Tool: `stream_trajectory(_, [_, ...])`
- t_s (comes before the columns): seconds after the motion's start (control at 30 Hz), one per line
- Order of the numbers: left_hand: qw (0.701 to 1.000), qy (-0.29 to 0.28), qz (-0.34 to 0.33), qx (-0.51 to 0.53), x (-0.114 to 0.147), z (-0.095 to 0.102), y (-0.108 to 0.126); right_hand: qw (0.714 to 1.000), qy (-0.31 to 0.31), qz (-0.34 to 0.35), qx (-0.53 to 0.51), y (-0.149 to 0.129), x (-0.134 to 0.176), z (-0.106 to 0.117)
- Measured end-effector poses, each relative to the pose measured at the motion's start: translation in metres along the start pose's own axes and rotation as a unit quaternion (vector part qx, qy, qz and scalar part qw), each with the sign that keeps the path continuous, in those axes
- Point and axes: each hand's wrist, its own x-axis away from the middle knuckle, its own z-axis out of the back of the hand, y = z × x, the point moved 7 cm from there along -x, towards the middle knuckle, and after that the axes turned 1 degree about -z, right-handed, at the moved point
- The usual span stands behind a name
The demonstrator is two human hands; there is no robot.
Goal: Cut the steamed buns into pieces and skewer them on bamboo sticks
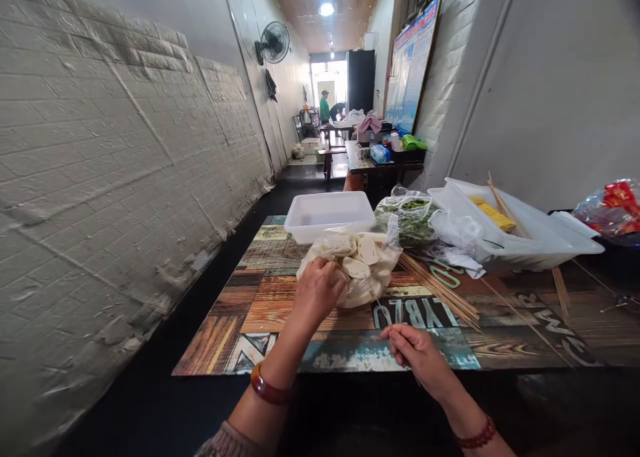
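Observation:
A clear plastic bag (367, 296) full of pale white slices (367, 249) lies on the table. My left hand (320, 285) is at the bag's left side, fingers curled down among the slices; the fingertips are hidden, so what they grip cannot be made out. Lower and to the right, my right hand (413, 350) is closed in a pinch around a thin bamboo skewer, which pokes out beyond the fingers and below the palm. A loose bundle of bamboo skewers (443, 290) rests on the table, right of the bag.
Behind the bag stands a white plastic tub (330, 210). Leafy greens (413, 222) in plastic sit beside it. At right, a larger white tub (530, 237) holds yellow pieces (493, 214) and skewers. The wood-patterned table (280, 314) ends near my forearms. Two people are far back.

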Motion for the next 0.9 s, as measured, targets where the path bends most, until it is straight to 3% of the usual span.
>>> stream_trajectory(0.13, [0.997,-0.021,0.016,0.071,-0.001,0.002,-0.010,1.000,-0.001,0.010,-0.004,0.006,0.000,0.007])
stream_trajectory(0.23, [0.977,0.000,0.029,0.213,0.004,0.012,-0.014,1.000,-0.002,0.017,0.004,0.006,-0.001,0.007])
stream_trajectory(0.3, [0.930,0.032,0.081,0.357,0.012,0.019,-0.022,0.999,-0.011,0.026,0.028,0.003,-0.001,0.006])
stream_trajectory(0.33, [0.892,0.055,0.118,0.433,0.018,0.021,-0.027,0.998,-0.014,0.035,0.042,0.000,-0.001,0.005])
stream_trajectory(0.43, [0.743,0.110,0.231,0.619,0.042,0.018,-0.041,0.995,-0.015,0.057,0.079,-0.008,0.006,0.001])
stream_trajectory(0.5, [0.660,0.114,0.288,0.684,0.059,0.010,-0.044,0.995,-0.030,0.044,0.088,-0.008,0.014,-0.007])
stream_trajectory(0.57, [0.605,0.109,0.333,0.715,0.074,0.001,-0.046,0.994,-0.069,0.017,0.083,-0.006,0.024,-0.023])
stream_trajectory(0.73, [0.538,0.104,0.367,0.752,0.099,-0.014,-0.044,0.985,-0.153,-0.013,0.084,-0.001,0.048,-0.067])
stream_trajectory(0.9, [0.510,0.085,0.369,0.773,0.110,-0.016,-0.035,0.984,-0.126,0.038,0.117,-0.009,0.051,-0.080])
